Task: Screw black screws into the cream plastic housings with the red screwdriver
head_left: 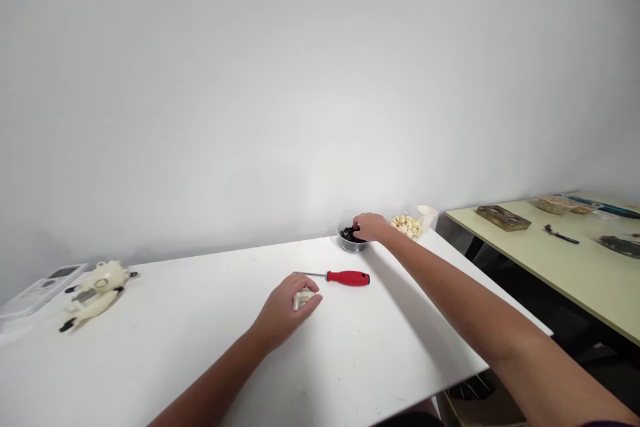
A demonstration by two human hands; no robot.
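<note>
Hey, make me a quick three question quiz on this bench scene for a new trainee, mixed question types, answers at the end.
1. True or false: the right hand reaches into the small bowl of dark parts at the far edge of the white table.
2. Multiple choice: what lies just beyond the left hand? A) a hammer B) a red-handled screwdriver C) scissors
3. Short answer: what sits between the small bowl and the white cup?

Key
1. True.
2. B. Its red handle points right, its shaft left.
3. A heap of pale cream pieces.
</note>
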